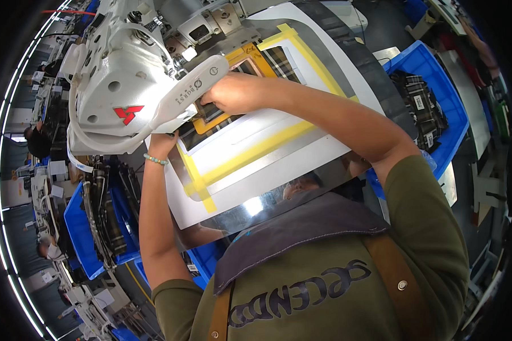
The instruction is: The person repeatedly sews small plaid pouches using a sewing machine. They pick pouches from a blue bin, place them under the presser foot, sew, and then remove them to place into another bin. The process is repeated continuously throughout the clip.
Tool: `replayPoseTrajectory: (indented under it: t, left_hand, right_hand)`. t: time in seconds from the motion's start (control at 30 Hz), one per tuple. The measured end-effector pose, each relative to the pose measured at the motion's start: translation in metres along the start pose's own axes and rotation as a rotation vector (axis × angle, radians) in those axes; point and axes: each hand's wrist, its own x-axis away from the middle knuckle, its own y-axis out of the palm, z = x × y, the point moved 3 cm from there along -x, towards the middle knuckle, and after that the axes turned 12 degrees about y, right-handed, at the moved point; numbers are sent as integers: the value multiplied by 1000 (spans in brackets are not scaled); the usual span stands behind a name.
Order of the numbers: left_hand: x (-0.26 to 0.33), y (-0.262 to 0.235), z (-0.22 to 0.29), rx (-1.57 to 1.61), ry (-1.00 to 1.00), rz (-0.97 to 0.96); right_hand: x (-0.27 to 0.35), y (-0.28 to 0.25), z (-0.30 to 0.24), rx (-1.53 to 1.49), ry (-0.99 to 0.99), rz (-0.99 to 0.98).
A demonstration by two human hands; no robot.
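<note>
A white sewing machine stands at the upper left, its head over the work. Under it lies a white template sheet edged with yellow tape. Plaid fabric shows in the template's cut-out, and an orange-yellow frame rests over it. My right hand is over this frame beside the needle area, fingers curled; the white lamp arm covers part of them, and what they hold is hidden. My left hand, below a beaded bracelet, reaches the template's left edge by the plaid fabric. Its fingers are mostly hidden by the machine.
A white lamp arm crosses close above my right hand. Blue bins with plaid garments stand on both sides: one bin at the right, another bin at the left. A shiny metal plate extends toward my body.
</note>
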Motion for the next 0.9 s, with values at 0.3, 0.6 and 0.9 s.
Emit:
replayPoseTrajectory:
  t: [0.3,0.6,0.9]
  left_hand:
    - [-7,-19,38,53,-91,106]
    - [3,-22,41,474,-280,224]
    - [7,-74,162,48,93,30]
  right_hand:
    - [15,9,10,-101,-220,169]
    - [40,6,-2,-152,-211,42]
    - [119,-37,30,267,-13,141]
